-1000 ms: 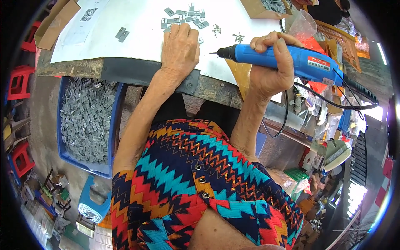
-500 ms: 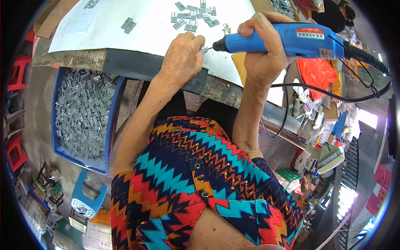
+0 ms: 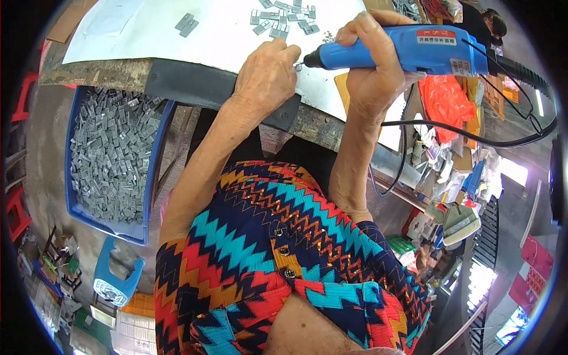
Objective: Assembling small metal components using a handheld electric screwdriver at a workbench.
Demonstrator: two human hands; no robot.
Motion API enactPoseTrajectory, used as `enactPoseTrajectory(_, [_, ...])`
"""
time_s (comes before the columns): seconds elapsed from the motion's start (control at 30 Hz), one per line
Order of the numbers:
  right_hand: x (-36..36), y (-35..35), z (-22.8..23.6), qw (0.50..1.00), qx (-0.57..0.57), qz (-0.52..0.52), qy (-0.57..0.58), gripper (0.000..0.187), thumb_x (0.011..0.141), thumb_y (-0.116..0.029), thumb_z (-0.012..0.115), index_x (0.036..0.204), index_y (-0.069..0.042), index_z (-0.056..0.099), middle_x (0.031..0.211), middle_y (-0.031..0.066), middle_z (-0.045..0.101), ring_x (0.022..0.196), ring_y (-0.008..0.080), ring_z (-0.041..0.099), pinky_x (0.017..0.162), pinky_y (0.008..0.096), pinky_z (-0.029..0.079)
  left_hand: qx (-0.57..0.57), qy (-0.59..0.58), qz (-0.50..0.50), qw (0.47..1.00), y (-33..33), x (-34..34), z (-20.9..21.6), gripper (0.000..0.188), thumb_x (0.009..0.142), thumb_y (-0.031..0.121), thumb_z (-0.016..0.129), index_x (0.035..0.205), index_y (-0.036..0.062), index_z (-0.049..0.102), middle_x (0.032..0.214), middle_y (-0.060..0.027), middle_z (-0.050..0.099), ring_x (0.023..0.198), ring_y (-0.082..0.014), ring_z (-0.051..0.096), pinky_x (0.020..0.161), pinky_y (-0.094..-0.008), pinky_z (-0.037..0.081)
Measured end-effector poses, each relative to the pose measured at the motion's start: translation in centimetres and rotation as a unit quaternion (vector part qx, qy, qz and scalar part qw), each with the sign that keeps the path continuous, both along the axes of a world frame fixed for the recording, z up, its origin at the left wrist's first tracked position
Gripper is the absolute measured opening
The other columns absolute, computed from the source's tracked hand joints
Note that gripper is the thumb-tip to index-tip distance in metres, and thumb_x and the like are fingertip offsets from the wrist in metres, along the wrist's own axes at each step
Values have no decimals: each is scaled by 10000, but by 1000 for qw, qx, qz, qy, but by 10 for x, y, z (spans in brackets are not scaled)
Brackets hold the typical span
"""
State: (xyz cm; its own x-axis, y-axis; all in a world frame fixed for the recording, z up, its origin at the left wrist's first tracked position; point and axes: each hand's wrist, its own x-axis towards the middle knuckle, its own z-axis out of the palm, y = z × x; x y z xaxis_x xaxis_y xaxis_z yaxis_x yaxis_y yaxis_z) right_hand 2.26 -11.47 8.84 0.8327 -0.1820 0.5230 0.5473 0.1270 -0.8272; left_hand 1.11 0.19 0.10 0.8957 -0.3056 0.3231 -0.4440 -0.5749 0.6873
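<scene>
My right hand (image 3: 376, 71) is wrapped round a blue electric screwdriver (image 3: 423, 50), held nearly level with its dark nose pointing left. My left hand (image 3: 266, 77) is closed at the table's near edge. From its fingertips peeks the end of a small grey plastic piece (image 3: 299, 67); the rest is hidden by the fingers. The screwdriver's thin bit reaches this piece. Beyond my hands, several similar grey pieces (image 3: 281, 22) lie loosely grouped on white paper (image 3: 225, 41), with two more grey pieces (image 3: 187, 25) side by side to the left. Tiny dark screws (image 3: 328, 36) are scattered near the screwdriver's nose.
A blue crate (image 3: 105, 229) full of grey pieces sits below the table's left side. A black cable (image 3: 473, 139) loops from the screwdriver on the right. A red plastic bag (image 3: 445, 106) lies amid clutter there. A blue stool (image 3: 118, 278) stands lower left. Another person is partly visible at upper right.
The view has shifted slightly, so the table and crate sit a little further left and higher. Both hands keep their holds, and the bit stays at the grey piece.
</scene>
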Motion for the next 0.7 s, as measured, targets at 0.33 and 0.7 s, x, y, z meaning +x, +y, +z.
enactPoseTrajectory(0.33, [0,1,-1,1000,1,6,-9,149,702,29,603,845,51,566,654,125,575,543,196,580,537,314,488,-2,-9,10,1000,-1,-1,-1,142,695,15,628,816,3,554,768,-120,544,740,-277,553,688,-363,460])
enactPoseTrajectory(0.7, [14,19,-9,969,151,134,-141,169,685,-34,637,815,4,536,644,61,552,515,117,533,472,238,448,-46,1,12,999,-1,1,-3,153,669,-23,630,796,5,549,751,-120,540,706,-285,552,653,-361,454])
